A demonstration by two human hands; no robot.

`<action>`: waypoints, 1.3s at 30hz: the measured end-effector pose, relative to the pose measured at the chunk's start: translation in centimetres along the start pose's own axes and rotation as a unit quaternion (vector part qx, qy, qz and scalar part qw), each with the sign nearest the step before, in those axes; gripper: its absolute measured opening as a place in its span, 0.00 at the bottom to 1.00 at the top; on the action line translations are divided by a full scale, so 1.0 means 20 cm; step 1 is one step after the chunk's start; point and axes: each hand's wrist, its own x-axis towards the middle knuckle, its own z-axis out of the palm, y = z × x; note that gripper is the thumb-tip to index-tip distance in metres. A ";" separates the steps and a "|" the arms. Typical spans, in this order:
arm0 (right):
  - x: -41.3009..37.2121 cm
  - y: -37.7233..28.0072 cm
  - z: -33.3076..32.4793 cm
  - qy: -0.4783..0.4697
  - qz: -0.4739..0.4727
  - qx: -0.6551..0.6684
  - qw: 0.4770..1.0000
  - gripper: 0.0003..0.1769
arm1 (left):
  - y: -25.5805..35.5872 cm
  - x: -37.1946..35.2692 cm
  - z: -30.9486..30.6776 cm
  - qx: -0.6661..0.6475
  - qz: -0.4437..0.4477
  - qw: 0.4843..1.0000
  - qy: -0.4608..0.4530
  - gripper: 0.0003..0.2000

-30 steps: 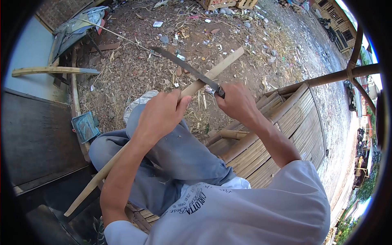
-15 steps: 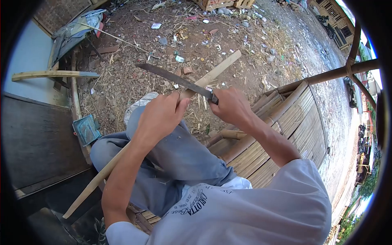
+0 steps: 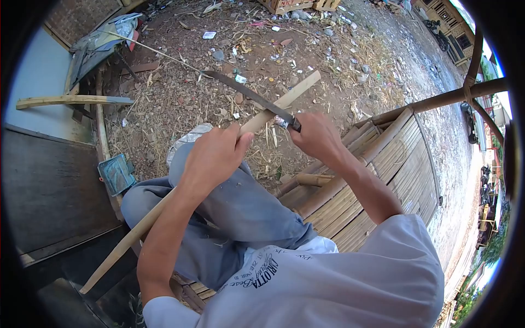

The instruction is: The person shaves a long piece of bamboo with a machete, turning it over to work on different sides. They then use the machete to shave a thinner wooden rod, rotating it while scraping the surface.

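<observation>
A long pale bamboo strip (image 3: 298, 90) runs diagonally from beyond my hands back under my left forearm to a tapered end at lower left. My left hand (image 3: 217, 148) is closed around it above my knee. In my right hand (image 3: 318, 136) is the handle of a machete (image 3: 246, 92), its long dark blade pointing up and left. The blade crosses the strip a little beyond my left hand and appears to touch it. The handle is mostly hidden by my fingers.
I sit on a bamboo slat platform (image 3: 391, 169). Shavings and litter cover the dirt ground (image 3: 180, 54). A blue plastic basket (image 3: 116, 174) stands at left by a dark panel (image 3: 60, 186). A wooden plank (image 3: 74, 100) juts out above it.
My right hand and the machete have shifted slightly to the right, and the blade's tip has swung up and right. The strip has moved slightly toward me, with my left hand nearly still.
</observation>
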 end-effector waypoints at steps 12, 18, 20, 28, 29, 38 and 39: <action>0.02 -0.01 0.01 0.023 0.009 0.013 1.000 0.15 | 0.01 -0.01 -0.02 -0.014 -0.013 1.000 0.003 0.18; 0.06 -0.02 -0.03 0.005 0.035 0.010 0.999 0.16 | 0.01 0.00 -0.02 -0.018 -0.014 1.000 -0.007 0.17; 0.07 0.01 0.01 0.021 0.021 0.016 0.999 0.15 | 0.01 0.00 -0.03 -0.028 -0.025 0.999 -0.010 0.17; 0.21 0.41 -0.02 0.080 0.194 0.270 0.940 0.19 | 0.00 0.00 -0.08 -0.093 -0.041 0.994 -0.045 0.19; 0.21 0.45 0.00 0.060 0.242 0.385 0.889 0.19 | 0.01 0.00 -0.08 -0.092 -0.051 0.993 -0.054 0.19; 0.05 0.11 0.22 0.126 0.063 0.188 0.972 0.13 | 0.02 0.04 -0.07 -0.105 -0.046 0.991 -0.069 0.21; 0.07 0.14 0.26 0.166 0.039 0.178 0.969 0.14 | 0.01 0.04 -0.06 -0.092 -0.031 0.994 -0.059 0.21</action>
